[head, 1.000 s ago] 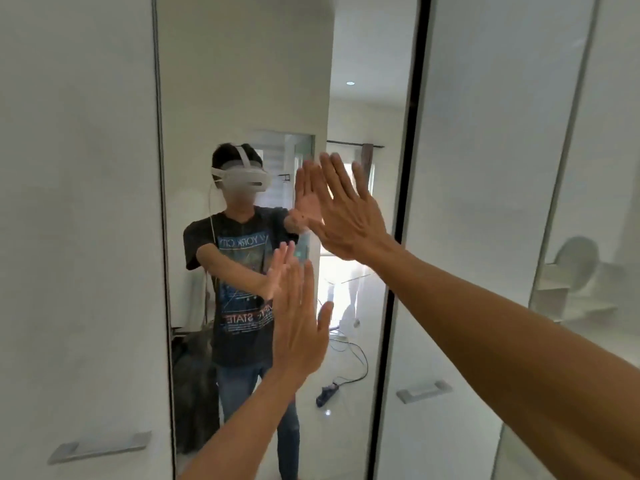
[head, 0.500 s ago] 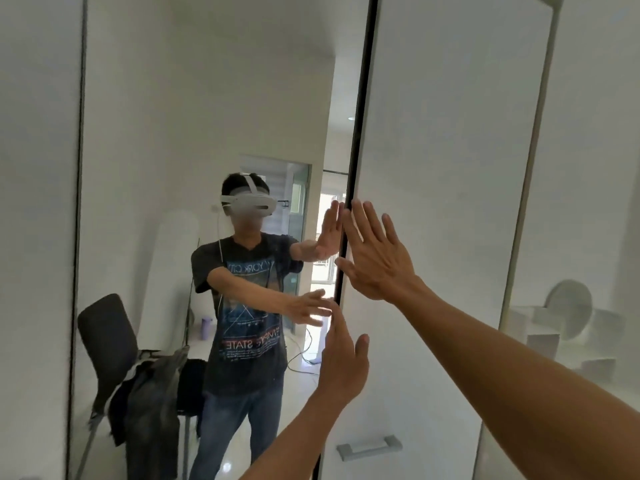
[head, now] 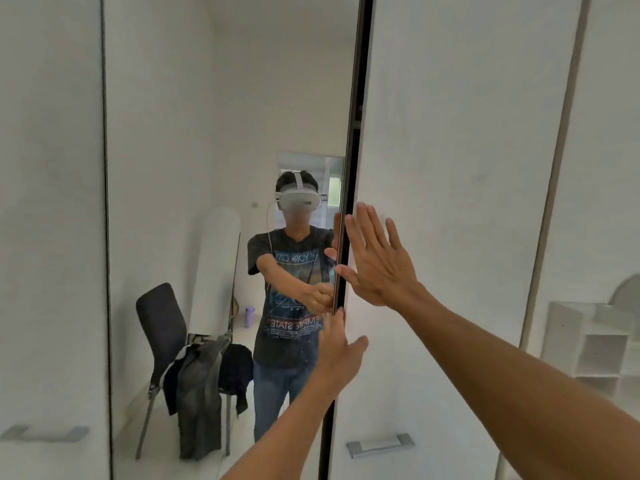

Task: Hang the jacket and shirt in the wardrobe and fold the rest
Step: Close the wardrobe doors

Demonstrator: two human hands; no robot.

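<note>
A tall white wardrobe [head: 467,168] fills the view, its front made of sliding panels. The middle panel is a mirror door [head: 225,133], and a plain white door [head: 450,116] stands to its right with a dark gap running between their edges. A flat metal handle [head: 379,444] sits low on the white door, and another handle [head: 45,434] sits low on the panel at far left. At far right a glossy panel shows a dim reflection of white shelving [head: 595,348].

The mirror reflects a white-walled room with a pale floor and a doorway behind. In it stands the person, in a dark printed T-shirt and jeans, wearing a white headset. Beside them in the reflection is a dark chair [head: 162,327] with metal legs, and the clothes [head: 204,386] are heaped over its seat, a grey garment hanging down in front of darker ones. A small purple bottle [head: 250,315] stands on the floor further back.

The right hand [head: 377,265] lies flat against the white door just beside the gap, fingers spread wide. The left hand [head: 337,348] reaches to the mirror door's edge lower down, fingers together and extended, thumb out, holding nothing.
</note>
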